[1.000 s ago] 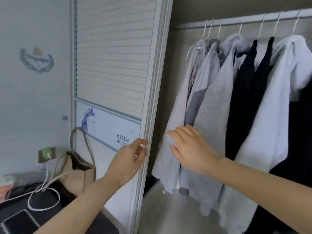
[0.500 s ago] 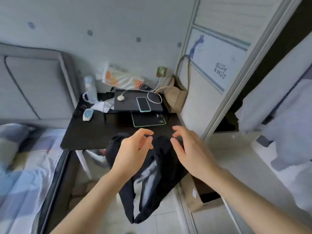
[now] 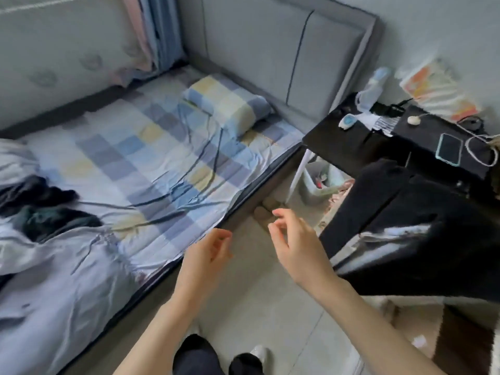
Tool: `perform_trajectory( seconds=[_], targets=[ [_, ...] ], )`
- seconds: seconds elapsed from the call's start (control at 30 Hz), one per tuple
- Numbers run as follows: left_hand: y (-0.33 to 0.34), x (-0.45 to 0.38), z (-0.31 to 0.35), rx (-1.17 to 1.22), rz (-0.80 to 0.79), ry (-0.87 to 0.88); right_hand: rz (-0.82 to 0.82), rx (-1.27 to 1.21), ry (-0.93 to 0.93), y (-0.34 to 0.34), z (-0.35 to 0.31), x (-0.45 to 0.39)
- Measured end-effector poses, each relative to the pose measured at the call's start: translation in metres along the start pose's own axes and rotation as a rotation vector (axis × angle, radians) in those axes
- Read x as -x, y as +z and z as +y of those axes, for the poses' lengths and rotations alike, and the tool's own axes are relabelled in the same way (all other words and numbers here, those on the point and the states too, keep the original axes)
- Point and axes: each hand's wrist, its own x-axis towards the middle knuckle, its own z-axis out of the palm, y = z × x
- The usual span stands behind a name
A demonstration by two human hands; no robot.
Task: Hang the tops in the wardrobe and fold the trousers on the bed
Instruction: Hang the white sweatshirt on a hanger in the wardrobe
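We note a rumpled checked bed [image 3: 151,147] and dark crumpled clothes [image 3: 40,207]; left hand [image 3: 208,255] and right hand [image 3: 295,242] hover apart, fingers loose, holding nothing.

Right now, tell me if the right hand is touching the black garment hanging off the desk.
Apart. The head view shows pale floor between the right hand and the black garment; its fingers are loosely curled, holding nothing.

Illumination was soft, even daylight with no glare. Shadows were faint, lying in the creases of the bed [image 3: 151,147] sheet. Motion blur softened the whole frame (most visibly the desk [image 3: 351,147] items). Wide-angle distortion bowed the headboard [image 3: 270,50] and the frame edges.
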Motion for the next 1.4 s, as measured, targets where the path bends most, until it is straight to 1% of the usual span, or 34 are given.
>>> perform_trajectory(
  seconds=[0.13, 0.17, 0.23, 0.27, 0.33, 0.4, 0.53, 0.63, 0.83, 1.0, 1.17, 1.3, 1.4],
  targets=[
    [-0.070, 0.040, -0.065, -0.005, 0.197, -0.192, -0.188, -0.030, -0.108, 0.067, -0.049, -0.003],
    [-0.095, 0.054, -0.087, 0.005, 0.256, -0.251, -0.250, -0.028, -0.146, 0.094, -0.068, -0.003],
    [-0.121, 0.070, -0.112, 0.018, 0.320, -0.305, -0.315, -0.023, -0.162, 0.125, -0.090, -0.003],
    [-0.147, 0.086, -0.135, 0.022, 0.375, -0.365, -0.376, -0.024, -0.190, 0.158, -0.113, -0.002],
    [-0.171, 0.102, -0.160, 0.035, 0.408, -0.420, -0.440, -0.015, -0.212, 0.190, -0.136, 0.000],
    [-0.210, 0.123, -0.197, 0.028, 0.442, -0.490, -0.521, -0.009, -0.230, 0.240, -0.172, 0.002],
    [-0.280, 0.141, -0.263, -0.010, 0.434, -0.606, -0.635, -0.020, -0.219, 0.316, -0.232, 0.003],
    [-0.325, 0.139, -0.302, -0.013, 0.419, -0.666, -0.712, -0.018, -0.186, 0.362, -0.267, -0.003],
    [-0.397, 0.101, -0.369, 0.094, 0.442, -0.788, -0.823, -0.030, -0.106, 0.451, -0.313, -0.045],
    [-0.432, 0.053, -0.412, 0.155, 0.453, -0.861, -0.868, -0.041, -0.017, 0.520, -0.330, -0.100],
    [-0.465, -0.013, -0.471, 0.138, 0.514, -0.969, -0.905, -0.022, -0.006, 0.614, -0.341, -0.172],
    [-0.486, -0.061, -0.528, 0.111, 0.541, -1.002, -0.931, -0.033, 0.022, 0.686, -0.344, -0.211],
    [-0.500, -0.098, -0.571, 0.099, 0.552, -1.008, -0.965, -0.048, 0.086, 0.741, -0.339, -0.228]
  ],
)
